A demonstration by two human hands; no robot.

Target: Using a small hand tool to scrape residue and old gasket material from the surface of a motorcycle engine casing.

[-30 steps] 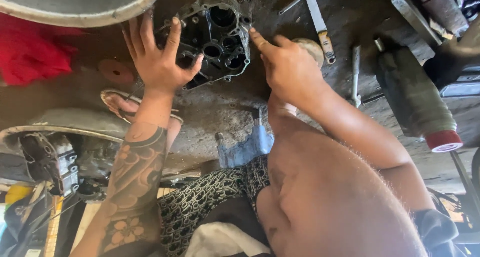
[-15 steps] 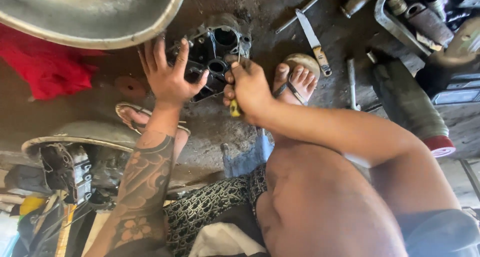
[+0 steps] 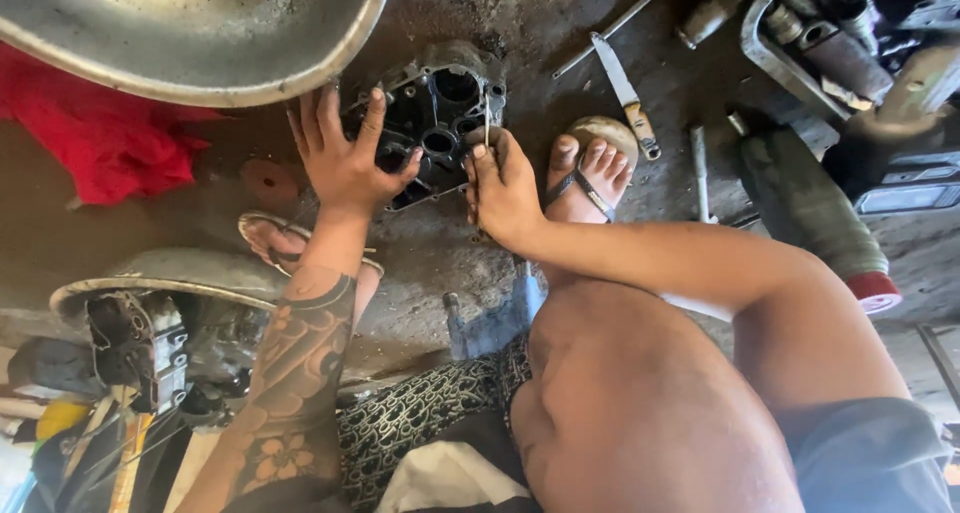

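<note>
While a person crouches over a stained concrete floor (image 3: 440, 263), a dark metal engine casing (image 3: 440, 113) lies at upper centre of the frame, hemmed in closely on every side. Just beside its upper left edge runs the rim of a large metal basin (image 3: 200, 33), which fills the upper left corner; a sandalled foot (image 3: 590, 173) sits just right of it, and a second foot (image 3: 290, 248) lies at lower left of it. Only a narrow strip of bare floor shows below the casing.

With fingers spread wide, the left hand (image 3: 345, 163) presses flat against the casing's left side, a tattooed forearm trailing down toward the bottom of the frame. Curled narrow, the right hand (image 3: 505, 188) pinches a thin metal tool (image 3: 487, 123) whose shaft stands against the casing's right edge.

A red cloth (image 3: 100, 143) lies crumpled at left, under the basin. One flat blade with a wooden handle (image 3: 625, 93), one long thin rod (image 3: 615, 21) and one short metal bar (image 3: 700, 173) rest on the floor at upper right, well apart from the hands. A dark cylinder with a red end (image 3: 820, 223) lies at right, below a cluttered metal tray (image 3: 800, 43). More engine parts (image 3: 140, 343) crowd the lower left.
</note>
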